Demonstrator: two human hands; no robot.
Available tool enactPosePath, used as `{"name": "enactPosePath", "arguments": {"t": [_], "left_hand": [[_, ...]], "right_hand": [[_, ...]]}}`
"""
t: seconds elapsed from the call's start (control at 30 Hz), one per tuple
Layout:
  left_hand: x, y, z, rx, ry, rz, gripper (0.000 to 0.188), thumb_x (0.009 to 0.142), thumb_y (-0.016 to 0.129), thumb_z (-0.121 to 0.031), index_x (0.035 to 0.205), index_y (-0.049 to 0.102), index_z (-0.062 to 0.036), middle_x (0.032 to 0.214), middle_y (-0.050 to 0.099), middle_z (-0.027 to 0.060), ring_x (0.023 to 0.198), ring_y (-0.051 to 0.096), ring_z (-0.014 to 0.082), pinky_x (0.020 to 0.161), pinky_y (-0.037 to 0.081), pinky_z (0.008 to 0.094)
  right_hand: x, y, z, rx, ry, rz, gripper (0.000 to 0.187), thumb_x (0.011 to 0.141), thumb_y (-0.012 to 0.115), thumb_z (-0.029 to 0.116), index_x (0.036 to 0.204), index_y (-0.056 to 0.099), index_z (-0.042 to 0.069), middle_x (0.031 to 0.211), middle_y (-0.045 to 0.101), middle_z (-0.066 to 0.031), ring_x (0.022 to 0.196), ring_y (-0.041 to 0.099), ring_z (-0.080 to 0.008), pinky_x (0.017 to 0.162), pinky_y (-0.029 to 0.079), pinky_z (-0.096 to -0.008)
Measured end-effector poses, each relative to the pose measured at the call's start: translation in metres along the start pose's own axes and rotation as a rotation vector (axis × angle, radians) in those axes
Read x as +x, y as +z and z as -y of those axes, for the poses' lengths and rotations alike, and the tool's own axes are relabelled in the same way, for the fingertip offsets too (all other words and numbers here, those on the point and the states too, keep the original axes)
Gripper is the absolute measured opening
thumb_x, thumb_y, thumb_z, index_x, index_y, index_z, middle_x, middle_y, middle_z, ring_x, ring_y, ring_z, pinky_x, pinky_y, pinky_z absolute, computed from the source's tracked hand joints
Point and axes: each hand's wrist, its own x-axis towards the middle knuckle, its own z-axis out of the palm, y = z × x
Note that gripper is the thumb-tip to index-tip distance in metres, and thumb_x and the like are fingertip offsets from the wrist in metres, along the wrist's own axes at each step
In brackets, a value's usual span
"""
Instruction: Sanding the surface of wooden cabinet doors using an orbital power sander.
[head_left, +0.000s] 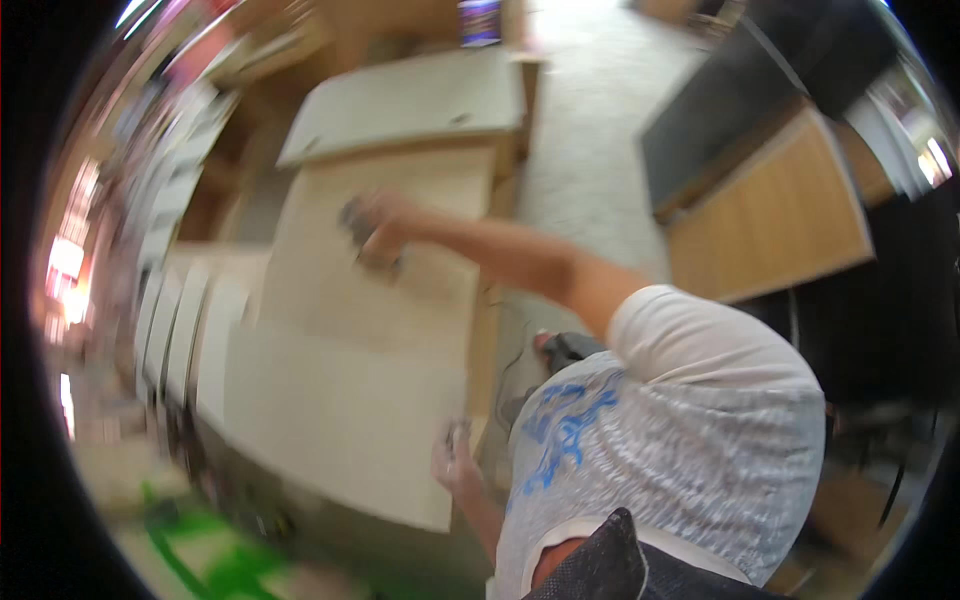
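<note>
My right hand [388, 228] reaches out over a pale wooden panel [350, 310], its fingers wrapped round a dark grey sander [356, 220] pressed to the surface. Motion smears the tool, so its details are hard to read. The panel's far part looks bare and tan, while the near part is whiter. Down by the panel's near right edge, my left hand [458, 465] is dusted white. Its fingers are curled about something small and greyish that I cannot make out.
Beyond the panel lies a white board [410, 100], with a purple can [480, 22] behind it. Several white-edged boards [185, 325] stand along the left. Wooden and dark cabinet pieces [770, 215] occupy the right. A thin cord [512, 365] trails on the floor beside the panel.
</note>
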Motion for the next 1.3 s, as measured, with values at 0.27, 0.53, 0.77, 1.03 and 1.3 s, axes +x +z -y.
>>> {"name": "enactPosePath", "arguments": {"t": [0.27,0.53,0.77,1.03,1.3], "left_hand": [[0.034,0.050,-0.012,0.020,-0.054,0.408,0.030,0.089,0.051,-0.001,0.117,0.049,0.0113,0.103,0.062,0.0200,0.095,0.061,0.0236,0.087,0.049,0.0328],[0.090,0.108,-0.030,0.161,0.065,0.354,0.047,0.089,0.050,-0.001,0.132,0.032,0.0066,0.124,0.047,0.0194,0.105,0.052,0.0217,0.090,0.044,0.0310],[0.196,0.146,-0.027,0.381,0.583,-0.169,0.060,0.088,0.057,-0.006,0.137,0.024,0.0039,0.123,0.045,0.0198,0.106,0.051,0.0268,0.087,0.047,0.0323],[0.273,0.185,-0.028,0.415,0.655,-0.403,0.066,0.077,0.071,-0.007,0.131,0.033,-0.0065,0.101,0.057,0.0116,0.084,0.057,0.0195,0.070,0.052,0.0319],[0.229,0.189,-0.063,0.692,0.485,-0.536,0.081,0.073,0.070,-0.001,0.140,0.023,-0.0007,0.115,0.050,0.0135,0.101,0.053,0.0224,0.088,0.044,0.0337]], "right_hand": [[-0.085,-0.026,-0.004,0.224,-0.034,-0.372,0.050,0.063,0.072,0.019,0.108,0.054,0.010,0.100,0.059,-0.0162,0.097,0.056,-0.0351,0.080,0.047,-0.0410],[-0.082,-0.014,-0.035,0.217,-0.142,-0.180,0.055,0.074,0.066,0.021,0.126,0.048,0.011,0.108,0.053,-0.0214,0.094,0.057,-0.0353,0.080,0.047,-0.0418],[-0.122,-0.006,-0.102,0.413,-0.421,-0.370,0.059,0.076,0.062,0.013,0.129,0.038,0.002,0.119,0.045,-0.0259,0.109,0.048,-0.0404,0.090,0.041,-0.0449],[-0.332,0.030,-0.314,0.530,0.320,0.373,0.049,0.073,0.064,0.018,0.120,0.055,0.009,0.116,0.056,-0.0204,0.105,0.054,-0.0347,0.088,0.045,-0.0399],[-0.384,0.039,-0.417,0.362,0.795,0.325,0.051,0.071,0.073,0.025,0.116,0.058,0.007,0.112,0.061,-0.0169,0.105,0.058,-0.0302,0.091,0.045,-0.0383]]}}
